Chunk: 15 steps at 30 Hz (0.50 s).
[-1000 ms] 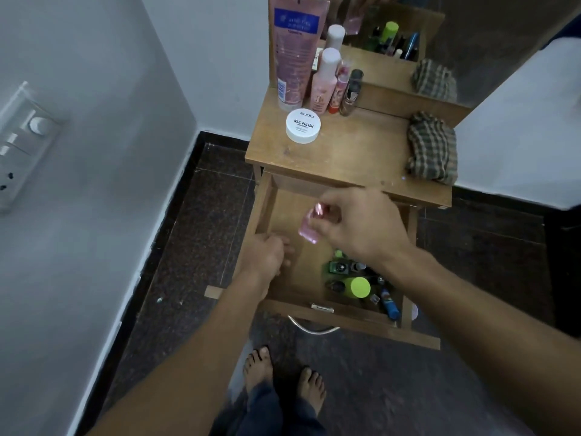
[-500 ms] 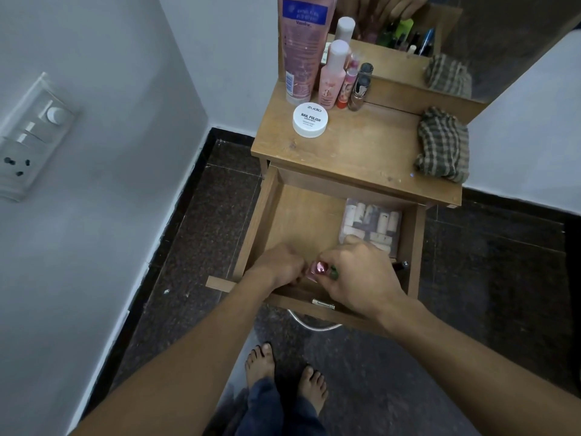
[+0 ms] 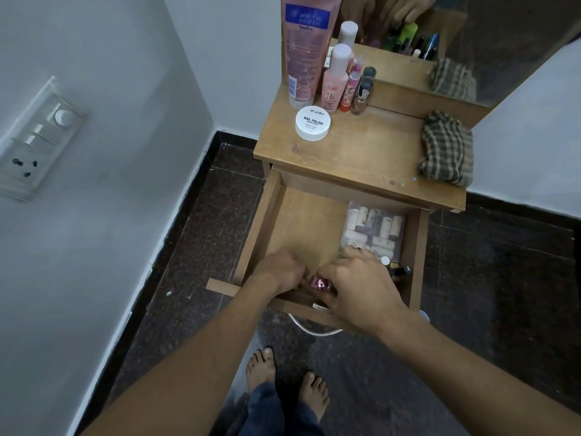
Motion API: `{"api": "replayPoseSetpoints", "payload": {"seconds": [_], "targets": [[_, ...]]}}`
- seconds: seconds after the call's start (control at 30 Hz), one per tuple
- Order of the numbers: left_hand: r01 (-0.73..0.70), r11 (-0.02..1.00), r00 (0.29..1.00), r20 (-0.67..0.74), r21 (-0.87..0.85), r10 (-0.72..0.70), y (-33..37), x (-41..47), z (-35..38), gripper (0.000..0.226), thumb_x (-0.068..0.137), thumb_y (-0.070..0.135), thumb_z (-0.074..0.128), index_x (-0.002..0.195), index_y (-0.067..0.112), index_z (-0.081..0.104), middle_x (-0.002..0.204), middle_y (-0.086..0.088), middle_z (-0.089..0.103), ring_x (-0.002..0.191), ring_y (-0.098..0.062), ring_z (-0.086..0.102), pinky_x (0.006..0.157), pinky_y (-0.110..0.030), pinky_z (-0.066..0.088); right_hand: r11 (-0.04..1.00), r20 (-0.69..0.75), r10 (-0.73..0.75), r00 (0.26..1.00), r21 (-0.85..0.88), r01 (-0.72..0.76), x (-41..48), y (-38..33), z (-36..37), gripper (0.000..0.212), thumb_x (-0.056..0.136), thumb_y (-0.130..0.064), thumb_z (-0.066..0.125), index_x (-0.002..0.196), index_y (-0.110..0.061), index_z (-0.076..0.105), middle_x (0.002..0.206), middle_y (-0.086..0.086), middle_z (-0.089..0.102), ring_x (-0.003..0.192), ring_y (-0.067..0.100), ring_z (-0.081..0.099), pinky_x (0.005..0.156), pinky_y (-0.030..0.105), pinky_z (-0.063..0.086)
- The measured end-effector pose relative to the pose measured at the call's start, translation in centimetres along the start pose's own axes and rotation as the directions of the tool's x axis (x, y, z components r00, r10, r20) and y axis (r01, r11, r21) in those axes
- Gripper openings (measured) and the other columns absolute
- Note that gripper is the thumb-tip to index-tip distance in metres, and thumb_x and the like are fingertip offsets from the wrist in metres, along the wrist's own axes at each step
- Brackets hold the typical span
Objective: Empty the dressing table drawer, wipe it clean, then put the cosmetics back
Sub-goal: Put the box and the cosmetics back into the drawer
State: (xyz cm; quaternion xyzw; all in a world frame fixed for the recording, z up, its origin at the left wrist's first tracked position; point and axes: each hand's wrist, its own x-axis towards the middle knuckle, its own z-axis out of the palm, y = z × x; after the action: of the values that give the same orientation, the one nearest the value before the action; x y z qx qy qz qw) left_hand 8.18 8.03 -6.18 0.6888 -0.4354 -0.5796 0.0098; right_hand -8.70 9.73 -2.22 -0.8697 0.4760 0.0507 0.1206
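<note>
The wooden drawer (image 3: pixel 264 221) of the dressing table stands pulled out. Both my hands are down at its front edge. My right hand (image 3: pixel 358 287) has its fingers curled round a small pink bottle (image 3: pixel 320 283), which it holds at the drawer's front. My left hand (image 3: pixel 279 272) is beside it with curled fingers touching the same spot; whether it holds anything is hidden. A clear pack of pale tubes (image 3: pixel 374 228) lies at the drawer's back right. Dark small bottles (image 3: pixel 401 270) show just past my right hand.
On the table top (image 3: pixel 361 155) stand a tall pink tube (image 3: pixel 306 48), pink bottles (image 3: pixel 334 80), a white nail polish jar (image 3: pixel 312 123) and a checked cloth (image 3: pixel 446 149). A mirror (image 3: pixel 471 42) rises behind. A wall with a switch panel (image 3: pixel 34 136) is left; my bare feet (image 3: pixel 286 379) stand below.
My right hand has come down with the pink bottle from above the drawer to its front edge beside my left hand. The view has shifted closer to the table.
</note>
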Motion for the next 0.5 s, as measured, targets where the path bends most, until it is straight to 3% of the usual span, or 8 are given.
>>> {"api": "replayPoseSetpoints", "payload": {"seconds": [0.2, 0.3, 0.37, 0.5], "targets": [[-0.002, 1.000, 0.999, -0.036, 0.002, 0.002, 0.1, -0.2, 0.0, 0.041, 0.072, 0.033, 0.041, 0.086, 0.015, 0.075, 0.087, -0.005, 0.077, 0.087, -0.026, 0.072, 0.090, -0.048, 0.057, 0.996, 0.071, 0.008, 0.997, 0.092, -0.014, 1.5, 0.5, -3.9, 0.032, 0.088, -0.057, 0.064, 0.103, -0.030, 0.072, 0.096, -0.012, 0.068, 0.096, 0.012, 0.055, 0.087, 0.034, 0.050], [0.014, 0.999, 0.997, -0.078, -0.030, -0.016, 0.0, 0.1, 0.2, 0.039, 0.077, 0.033, 0.040, 0.089, 0.016, 0.073, 0.093, -0.005, 0.075, 0.090, -0.027, 0.072, 0.092, -0.047, 0.057, 0.950, -0.091, 0.200, 0.976, 0.264, -0.170, 5.7, 1.4, -6.9, 0.036, 0.085, -0.051, 0.066, 0.110, -0.025, 0.073, 0.103, -0.007, 0.073, 0.101, 0.018, 0.064, 0.086, 0.041, 0.056], [0.027, 0.998, 0.995, -0.098, -0.056, -0.033, 0.1, 0.0, 0.2, 0.040, 0.080, 0.032, 0.040, 0.091, 0.016, 0.074, 0.093, -0.005, 0.075, 0.090, -0.028, 0.072, 0.091, -0.047, 0.057, 0.888, -0.204, 0.357, 0.912, 0.377, -0.263, 9.6, 2.0, -8.7, 0.033, 0.085, -0.043, 0.067, 0.113, -0.026, 0.073, 0.102, -0.007, 0.073, 0.101, 0.020, 0.065, 0.085, 0.039, 0.055], [0.032, 0.996, 0.993, -0.110, -0.082, -0.041, -0.1, 0.3, 0.4, 0.036, 0.091, 0.026, 0.042, 0.098, 0.011, 0.075, 0.094, -0.009, 0.075, 0.091, -0.028, 0.072, 0.092, -0.048, 0.057, 0.846, -0.265, 0.489, 0.831, 0.376, -0.378, 16.8, 2.8, -10.4, 0.044, 0.084, -0.046, 0.068, 0.122, -0.025, 0.067, 0.113, 0.000, 0.069, 0.108, 0.027, 0.063, 0.077, 0.035, 0.049]]}}
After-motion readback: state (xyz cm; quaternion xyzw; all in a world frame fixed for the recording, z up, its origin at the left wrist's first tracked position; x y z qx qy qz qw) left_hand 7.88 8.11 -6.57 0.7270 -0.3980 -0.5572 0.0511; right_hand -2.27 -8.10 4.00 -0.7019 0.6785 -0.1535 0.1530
